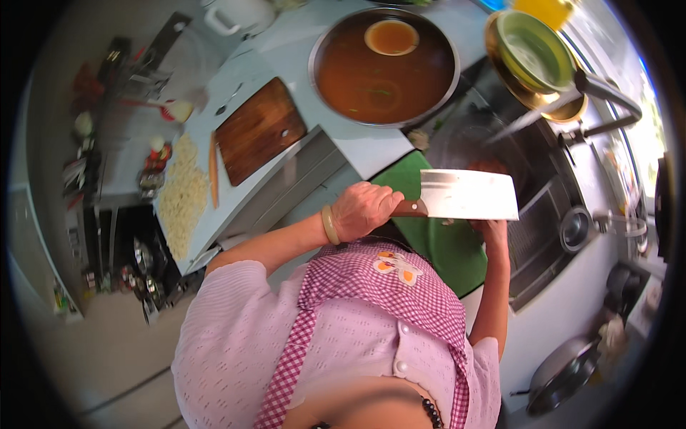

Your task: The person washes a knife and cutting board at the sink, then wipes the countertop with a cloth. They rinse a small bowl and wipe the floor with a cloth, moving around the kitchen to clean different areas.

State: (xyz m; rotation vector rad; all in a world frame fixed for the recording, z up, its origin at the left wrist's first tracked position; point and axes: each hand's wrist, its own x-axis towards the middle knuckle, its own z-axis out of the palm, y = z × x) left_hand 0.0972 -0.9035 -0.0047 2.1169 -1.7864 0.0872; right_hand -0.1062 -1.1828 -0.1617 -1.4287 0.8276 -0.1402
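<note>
My left hand is closed round the brown handle of a cleaver, a bangle on its wrist. The broad, shiny blade points to the right, above a green cutting board that lies close against my checked apron. My right hand is at the lower edge of the blade near its far end. The blade covers its fingers, so I cannot tell how they are bent or whether they grip anything. A small pale scrap shows on the board just below the blade.
A wide metal basin of reddish-brown liquid holds a floating bowl. Water streams from the tap into the dark sink. Green bowls stand behind. At left lie a wooden board, a rolling pin and pale dough pieces.
</note>
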